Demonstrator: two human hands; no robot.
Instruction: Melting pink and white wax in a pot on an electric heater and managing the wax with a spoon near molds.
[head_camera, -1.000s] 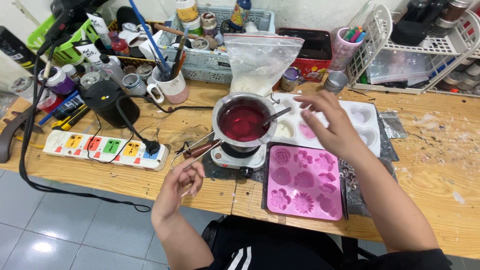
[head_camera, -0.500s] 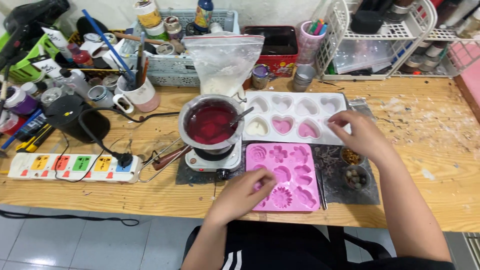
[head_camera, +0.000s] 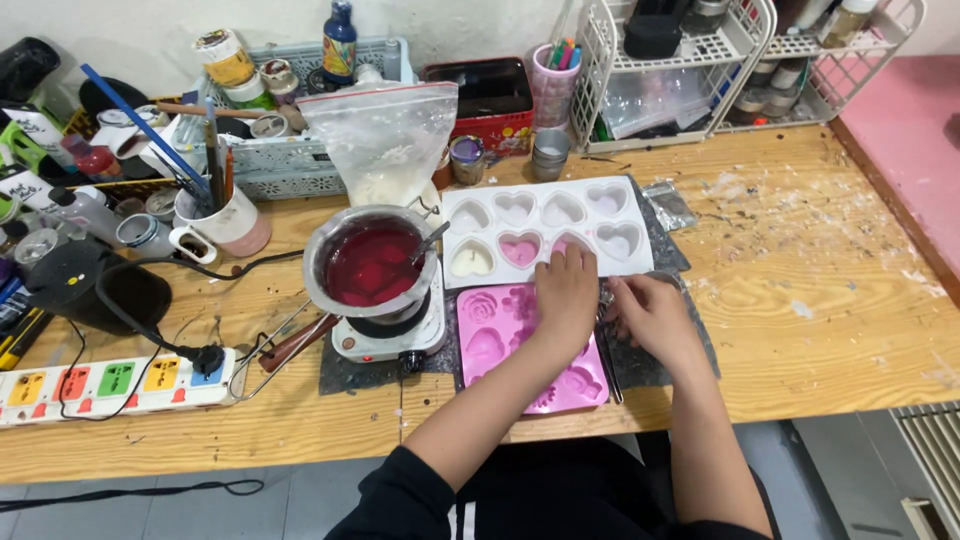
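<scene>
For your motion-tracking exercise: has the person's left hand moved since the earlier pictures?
Yes. The left hand has gone rightward, from beside the metal pot of red liquid onto the pink silicone flower mould, fingertips reaching the white heart-shaped mould tray.

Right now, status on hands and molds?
Left hand flat on pink mold. Right hand at its right edge. Pot of red liquid close left.

- The left hand (head_camera: 566, 292) covers part of the pink flower mould (head_camera: 527, 345) and a heart cavity of the white mould (head_camera: 545, 228).
- The right hand (head_camera: 650, 312) hides whatever lies beneath it.
- The power strip (head_camera: 110, 385) is cut off at the left edge.
</scene>
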